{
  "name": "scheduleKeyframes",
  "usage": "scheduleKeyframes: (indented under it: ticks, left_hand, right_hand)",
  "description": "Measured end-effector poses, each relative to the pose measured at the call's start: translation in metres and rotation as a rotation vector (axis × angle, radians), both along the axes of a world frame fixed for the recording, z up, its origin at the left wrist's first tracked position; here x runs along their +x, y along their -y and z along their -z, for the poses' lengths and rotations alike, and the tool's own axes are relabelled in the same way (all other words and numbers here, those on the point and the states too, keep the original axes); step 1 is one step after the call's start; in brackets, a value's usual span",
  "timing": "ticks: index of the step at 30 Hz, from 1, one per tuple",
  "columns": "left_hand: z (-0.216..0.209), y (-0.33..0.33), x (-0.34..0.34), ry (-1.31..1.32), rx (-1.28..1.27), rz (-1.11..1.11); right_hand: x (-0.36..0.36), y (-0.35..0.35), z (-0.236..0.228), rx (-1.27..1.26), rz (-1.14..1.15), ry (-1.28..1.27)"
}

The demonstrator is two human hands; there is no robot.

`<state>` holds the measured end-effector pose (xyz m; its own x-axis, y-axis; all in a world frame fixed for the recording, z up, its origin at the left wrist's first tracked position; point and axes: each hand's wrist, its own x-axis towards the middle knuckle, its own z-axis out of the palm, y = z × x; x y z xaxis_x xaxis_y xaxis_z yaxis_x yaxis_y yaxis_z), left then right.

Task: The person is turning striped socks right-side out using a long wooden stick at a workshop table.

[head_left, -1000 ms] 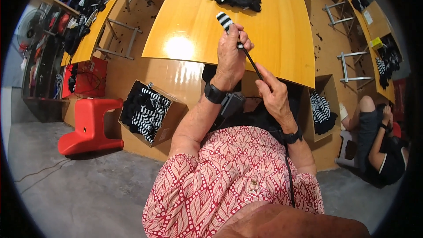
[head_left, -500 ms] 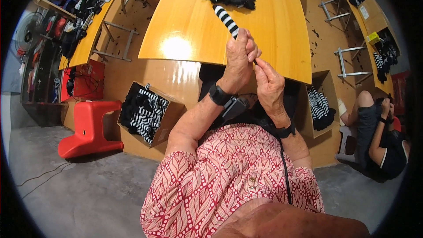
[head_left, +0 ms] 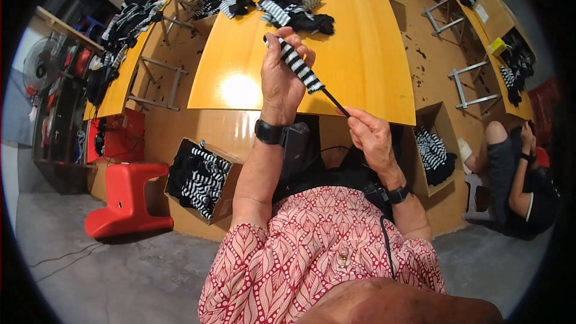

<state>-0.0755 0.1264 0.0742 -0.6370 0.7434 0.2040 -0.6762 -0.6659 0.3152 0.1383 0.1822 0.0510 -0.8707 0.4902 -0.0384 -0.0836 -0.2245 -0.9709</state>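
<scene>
In front of me, above the near part of the table, is a narrow black-and-white striped knit tube (head_left: 301,68). My left hand (head_left: 282,75) holds its upper end between thumb and fingers. A thin black rod (head_left: 335,101) comes out of the tube's lower end, and how far it reaches inside is hidden. My right hand (head_left: 371,138) pinches the rod's other end between thumb and fingertips. Farther up the table lies a loose pile of striped and black knit pieces (head_left: 294,11).
The yellow table (head_left: 360,60) spans the middle. Cardboard boxes of striped knits stand at the left (head_left: 223,204) and right (head_left: 447,187). A red stool (head_left: 123,198) is at left. Another person (head_left: 510,174) sits at far right. More knits (head_left: 135,18) cover the left-hand table.
My left hand has moved left and loosened from a fist, showing more of the striped tube. My hands are farther apart, with more of the black rod visible between them.
</scene>
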Motion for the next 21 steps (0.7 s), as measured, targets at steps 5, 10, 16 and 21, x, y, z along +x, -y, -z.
scheduleKeyframes:
  ticks: [5, 10, 16, 21]
  left_hand:
    - [-0.006, 0.002, -0.001, -0.171, -0.100, -0.004]
    - [-0.004, -0.009, 0.028, -0.182, -0.166, 0.089]
    - [-0.004, -0.013, 0.028, -0.148, -0.163, 0.031]
    - [-0.013, -0.010, 0.032, -0.177, -0.211, -0.068]
  right_hand:
    - [0.010, 0.004, 0.000, 0.568, 0.147, 0.066]
    - [0.004, 0.004, 0.001, 0.715, 0.239, 0.028]
    - [-0.007, 0.012, -0.006, 0.495, 0.271, 0.148]
    - [-0.016, 0.016, -0.005, 0.335, 0.292, 0.065]
